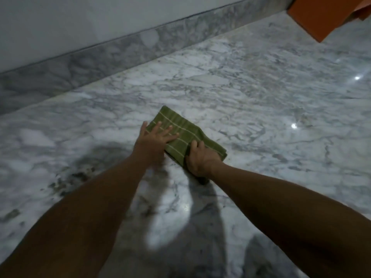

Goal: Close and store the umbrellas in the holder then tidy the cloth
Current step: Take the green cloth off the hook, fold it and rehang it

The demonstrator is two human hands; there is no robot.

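Cloth [186,135]: green, pale grid lines, folded into a flat oblong on the marble floor [251,101], near frame centre. Long edges run from 11 o'clock to 5 o'clock. Open floor on every side; marble skirting [112,55] well apart at 11 o'clock, orange object [329,15] far off at 1 o'clock. Left hand [155,137]: fingers spread, pressed flat on the cloth's upper end. Right hand [200,157]: fingers curled, gripping the lower end.

Cloth [187,135] on floor [251,93], L hand [154,137] on it, R hand [197,159] at near-right edge.
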